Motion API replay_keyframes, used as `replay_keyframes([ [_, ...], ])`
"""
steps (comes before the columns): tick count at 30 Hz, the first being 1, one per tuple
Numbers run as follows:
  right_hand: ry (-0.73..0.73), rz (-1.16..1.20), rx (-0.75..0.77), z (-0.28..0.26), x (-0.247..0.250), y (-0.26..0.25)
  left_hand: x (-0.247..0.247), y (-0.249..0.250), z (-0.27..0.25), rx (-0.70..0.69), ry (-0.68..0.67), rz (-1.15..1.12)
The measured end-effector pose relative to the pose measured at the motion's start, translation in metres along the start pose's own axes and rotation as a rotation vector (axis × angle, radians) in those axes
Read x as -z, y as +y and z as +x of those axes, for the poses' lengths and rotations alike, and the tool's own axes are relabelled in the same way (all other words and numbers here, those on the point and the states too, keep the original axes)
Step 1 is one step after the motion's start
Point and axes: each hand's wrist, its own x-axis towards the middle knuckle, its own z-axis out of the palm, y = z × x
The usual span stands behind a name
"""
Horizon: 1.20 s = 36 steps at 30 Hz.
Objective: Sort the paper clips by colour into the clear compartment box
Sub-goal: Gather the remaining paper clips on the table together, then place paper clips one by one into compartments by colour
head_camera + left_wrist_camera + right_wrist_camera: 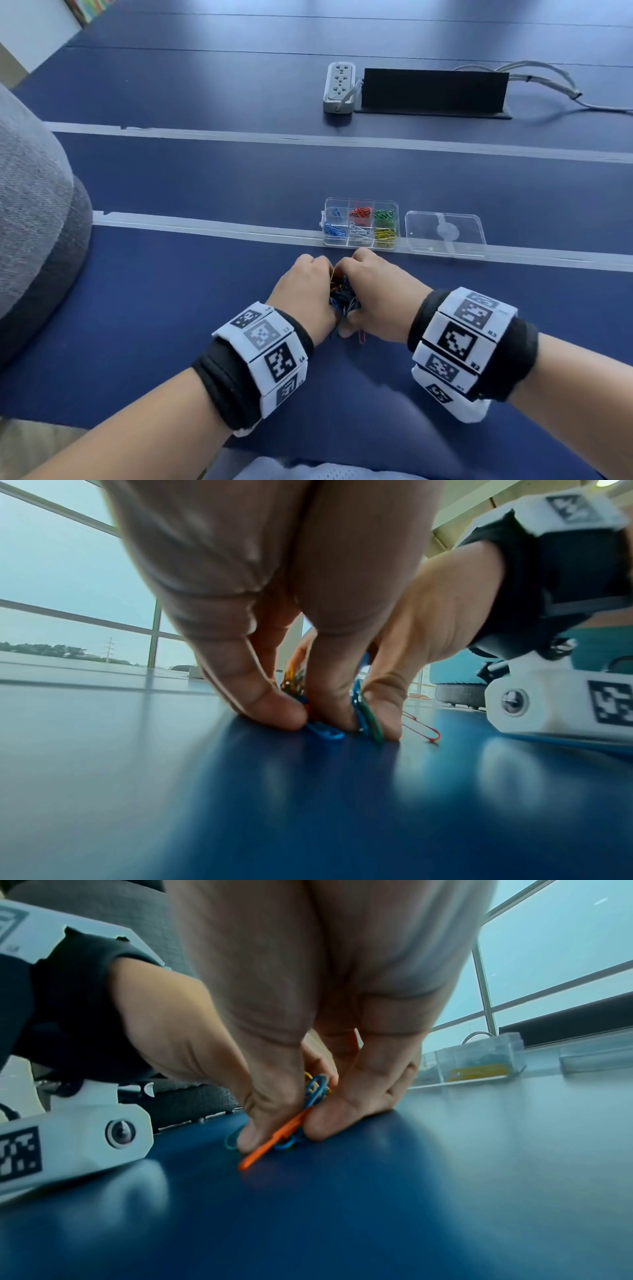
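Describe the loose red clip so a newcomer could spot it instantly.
Start at the blue table, then find the two hands cupped round the clip pile. The red clip lies flat just nearer than the right hand, alone outside the pile.

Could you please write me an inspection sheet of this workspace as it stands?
Surface: blue table with pale tape strips.
Job's things: clear box, open, clips sorted by colour; mixed clips heaped between the hands; one red clip lies apart.
Clutter: lid right of the box.
Grippers: left hand and right hand cup the heap, fingers curled round it.
Cables: grey cables by the power strip.
Surroundings: grey seat, windows.
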Motion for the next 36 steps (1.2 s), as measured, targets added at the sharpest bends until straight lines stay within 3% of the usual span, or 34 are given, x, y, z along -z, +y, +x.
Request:
replay_keyframes([
  [8, 0.099, 0.058, -0.015, 0.006, 0.009, 0.001, 0.0, -0.001, 0.015, 0.054, 0.049, -0.116],
  [17, 0.154, 0.029, 0.015, 0.007, 0.037, 0.0, 0.003, -0.005, 0.026, 0.084, -0.126, -0.987],
  [28, 0.097, -0.067, 0.148, -0.003, 0.071, -0.016, 0.007, 0.012, 0.01, 0.164, -0.283, -1.933],
  [36, 0.057, 0.011, 0.274, -0.006, 0.073, -0.018, -0.005, 0.016, 0.02, 0.284, -0.187, -2.014],
])
